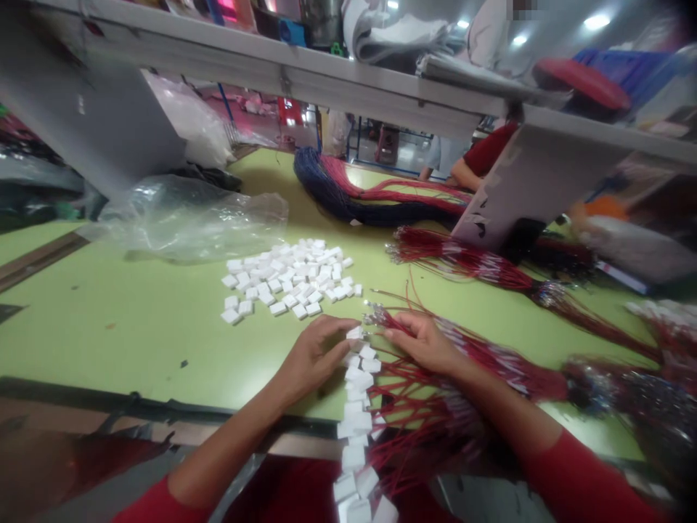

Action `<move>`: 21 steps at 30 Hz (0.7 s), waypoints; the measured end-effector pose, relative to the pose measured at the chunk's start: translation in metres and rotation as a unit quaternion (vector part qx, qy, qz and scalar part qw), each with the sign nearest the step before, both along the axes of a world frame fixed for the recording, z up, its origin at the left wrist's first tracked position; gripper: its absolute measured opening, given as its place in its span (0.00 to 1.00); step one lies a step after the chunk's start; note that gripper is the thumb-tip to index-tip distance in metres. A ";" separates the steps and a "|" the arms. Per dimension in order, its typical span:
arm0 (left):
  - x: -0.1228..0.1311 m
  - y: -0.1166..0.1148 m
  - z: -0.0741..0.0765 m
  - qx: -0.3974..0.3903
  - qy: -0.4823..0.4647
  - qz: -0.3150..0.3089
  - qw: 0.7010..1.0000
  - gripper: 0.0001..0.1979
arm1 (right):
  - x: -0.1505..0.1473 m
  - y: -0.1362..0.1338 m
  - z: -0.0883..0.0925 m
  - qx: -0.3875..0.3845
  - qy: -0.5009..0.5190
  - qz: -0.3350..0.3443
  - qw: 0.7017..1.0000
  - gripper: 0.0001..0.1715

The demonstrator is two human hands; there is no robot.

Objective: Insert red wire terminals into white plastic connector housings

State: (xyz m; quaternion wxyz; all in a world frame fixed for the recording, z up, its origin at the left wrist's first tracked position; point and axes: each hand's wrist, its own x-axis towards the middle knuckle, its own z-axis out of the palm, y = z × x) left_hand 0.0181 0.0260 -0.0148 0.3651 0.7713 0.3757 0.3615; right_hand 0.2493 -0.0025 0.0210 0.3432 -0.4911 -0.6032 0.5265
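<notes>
Between the thumb and fingers of my left hand (319,352) is a small white connector (355,333). Facing it, my right hand (425,341) pinches a red wire near its metal-tipped end, beside a bunch of red wires (381,317). A column of white connectors (356,421) with red wires attached runs down from my hands over the table's front edge. Beyond my left hand lies a loose pile of white connectors (294,276) on the green table (136,312).
A clear plastic bag (196,218) lies at the back left. Dark blue and pink wires (348,192) stretch across the back. More red wire bundles (473,261) lie to the right, by an upright grey panel (523,181). A shelf (245,54) spans above; another person's arm (479,161) shows behind.
</notes>
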 end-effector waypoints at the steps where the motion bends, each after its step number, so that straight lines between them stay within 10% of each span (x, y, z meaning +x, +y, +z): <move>1: 0.001 -0.001 0.000 0.004 -0.003 0.000 1.000 0.12 | 0.000 -0.001 0.000 -0.002 0.002 0.004 1.000 0.16; 21: 0.001 -0.004 -0.002 0.008 -0.061 -0.017 0.998 0.11 | -0.003 -0.004 0.005 -0.087 0.003 0.063 0.994 0.20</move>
